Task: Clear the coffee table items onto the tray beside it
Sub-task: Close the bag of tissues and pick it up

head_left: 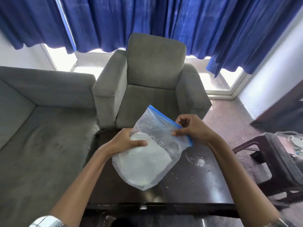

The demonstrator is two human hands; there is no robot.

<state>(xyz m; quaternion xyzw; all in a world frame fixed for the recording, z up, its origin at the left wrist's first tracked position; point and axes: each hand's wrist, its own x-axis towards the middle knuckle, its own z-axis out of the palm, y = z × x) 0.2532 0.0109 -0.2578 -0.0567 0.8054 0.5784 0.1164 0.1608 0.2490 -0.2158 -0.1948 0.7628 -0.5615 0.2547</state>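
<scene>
A clear zip-lock bag (147,154) with a blue seal strip holds something flat and white. It is held above the dark glossy coffee table (193,185). My left hand (126,141) grips the bag's left side, thumb across its front. My right hand (190,126) pinches the blue seal strip near the bag's upper right edge. At the far right, a clear tray (293,145) with several small items sits on a dark plastic stool.
A grey armchair (152,82) stands behind the table and a grey sofa (41,120) lies to the left. The dark plastic stool (277,158) stands right of the table. Blue curtains hang at the back. Small specks and a wet patch (200,161) mark the tabletop.
</scene>
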